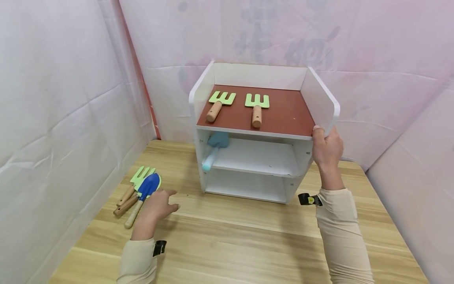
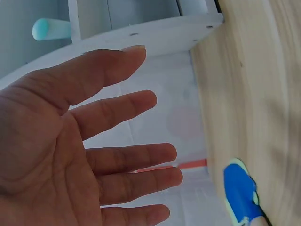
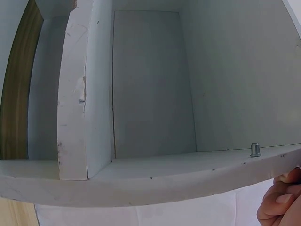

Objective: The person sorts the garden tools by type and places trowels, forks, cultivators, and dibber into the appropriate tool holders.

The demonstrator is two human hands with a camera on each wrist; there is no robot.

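My right hand (image 1: 328,148) grips the right side panel of a small white shelf unit (image 1: 320,96) by its front edge. In the right wrist view its curled fingers (image 3: 281,200) show at the panel's edge. With fingers spread and palm bare, my left hand (image 1: 157,205) is held over the table beside a blue trowel (image 1: 149,184), which lies across green hand forks (image 1: 136,177) with wooden handles. Two more green forks, one left (image 1: 215,110) and one nearer the middle (image 1: 257,112), lie on the unit's brown top. A light blue trowel (image 1: 211,156) sits on the middle shelf, its handle jutting out.
The unit stands toward the back of a wood-grain table (image 1: 227,244). White sheeting hangs on the left (image 1: 71,118), behind and on the right. A small metal shelf pin (image 3: 255,149) sticks out of the unit's inner side wall.
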